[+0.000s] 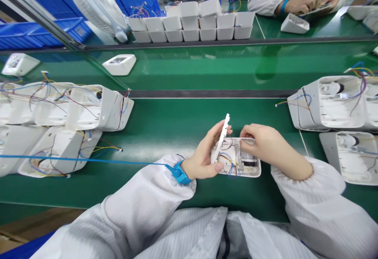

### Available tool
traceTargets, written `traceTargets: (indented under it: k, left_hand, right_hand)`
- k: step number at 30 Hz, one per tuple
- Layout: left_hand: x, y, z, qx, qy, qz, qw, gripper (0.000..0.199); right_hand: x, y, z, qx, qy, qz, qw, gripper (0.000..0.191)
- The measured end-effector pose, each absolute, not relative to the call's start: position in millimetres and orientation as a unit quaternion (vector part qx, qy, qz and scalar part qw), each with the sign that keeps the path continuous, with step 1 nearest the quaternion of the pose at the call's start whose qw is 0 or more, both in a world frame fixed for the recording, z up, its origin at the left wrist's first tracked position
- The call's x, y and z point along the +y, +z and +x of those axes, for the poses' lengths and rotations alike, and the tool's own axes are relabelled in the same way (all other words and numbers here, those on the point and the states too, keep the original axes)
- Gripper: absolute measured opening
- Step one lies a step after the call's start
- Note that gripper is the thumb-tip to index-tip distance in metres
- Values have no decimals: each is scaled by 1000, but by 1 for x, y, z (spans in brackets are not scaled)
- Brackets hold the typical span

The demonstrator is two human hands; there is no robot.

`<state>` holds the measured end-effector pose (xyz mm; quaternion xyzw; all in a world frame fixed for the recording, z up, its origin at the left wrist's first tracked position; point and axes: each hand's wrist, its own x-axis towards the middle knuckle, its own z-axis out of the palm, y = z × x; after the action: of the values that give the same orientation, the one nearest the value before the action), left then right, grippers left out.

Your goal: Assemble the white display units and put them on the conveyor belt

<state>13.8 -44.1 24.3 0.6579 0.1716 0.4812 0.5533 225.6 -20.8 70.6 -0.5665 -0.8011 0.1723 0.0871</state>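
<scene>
On the green bench in front of me lies a white plastic housing (256, 171), its inside facing up with coloured wires (228, 163) and a dark-banded cylindrical part in it. A white cover panel (222, 138) stands tilted up at the housing's left side. My left hand (203, 154) is closed around this panel, its thumb at the near edge of the housing. Over the housing's far right part, my right hand (256, 140) reaches in with curled fingers. Its fingertips are partly hidden, so whatever they pinch cannot be made out. A blue wrist strap (180, 173) with a cord circles my left wrist.
White housings with loose wires stand in rows at left (115, 111) and right (307, 105). Beyond a dark rail, two finished-looking white units (125, 66) sit on a green strip. Stacked white shells (190, 22) and a co-worker's hands (307, 4) are at the back.
</scene>
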Motion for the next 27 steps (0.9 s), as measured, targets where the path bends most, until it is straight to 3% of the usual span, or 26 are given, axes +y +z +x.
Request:
traceTargets:
  k: [4, 7, 10, 13, 17, 23, 27]
  left_hand:
    - [-43, 23, 13, 183, 483, 656, 551, 86]
    - [-43, 24, 12, 178, 479, 658, 554, 85]
    - [-43, 24, 12, 174, 480, 650, 562, 85]
    - [-43, 23, 12, 173, 483, 643, 568, 84]
    - [-42, 21, 12, 171, 482, 640, 573, 83]
    - [-43, 22, 11, 176, 473, 650, 568, 84]
    - [-42, 21, 11, 181, 474, 649, 567, 85]
  right_hand:
    - [-23, 81, 229, -807, 213, -531, 147, 6]
    - [-30, 95, 227, -815, 341, -415, 215, 17]
    - [-39, 103, 216, -821, 451, -306, 170, 22]
    - [-45, 101, 206, -824, 452, -309, 143, 15]
    - [-41, 100, 210, -801, 489, -310, 153, 27]
    - [-37, 110, 220, -780, 565, -264, 54, 11]
    - [-34, 107, 224, -769, 552, -308, 96, 20]
